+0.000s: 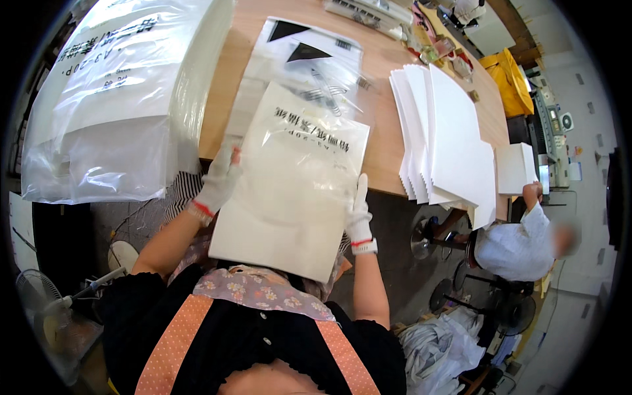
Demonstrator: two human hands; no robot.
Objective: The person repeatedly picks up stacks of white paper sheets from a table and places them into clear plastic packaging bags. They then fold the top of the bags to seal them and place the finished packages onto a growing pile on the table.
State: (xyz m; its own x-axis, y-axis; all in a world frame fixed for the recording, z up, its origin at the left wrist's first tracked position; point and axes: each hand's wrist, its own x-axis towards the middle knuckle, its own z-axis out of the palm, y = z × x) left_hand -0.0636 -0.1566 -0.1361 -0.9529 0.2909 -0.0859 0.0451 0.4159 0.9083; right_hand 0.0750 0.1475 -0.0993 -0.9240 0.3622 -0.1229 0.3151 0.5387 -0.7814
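Note:
A flat pack of cream-white paper (pixel 283 191) with dark print and a clear glossy wrapper is held in front of my body, its far end over the table edge. My left hand (pixel 220 179), in a white glove with a red cuff, is closed on the pack's left edge. On the opposite edge, my right hand (pixel 359 214), gloved the same way, presses with its fingers stretched along the side and the thumb hidden. Beyond the pack lie clear plastic sleeves (pixel 316 52) with black triangles and line drawings, partly covered by it.
A tall plastic-wrapped stack of packs (pixel 112 99) stands at the left of the wooden table (pixel 243 33). Fanned stacks of white paper (pixel 454 131) lie at the right. A co-worker (pixel 520 243) sits beyond them with a hand on more paper. A fan (pixel 39 289) stands at lower left.

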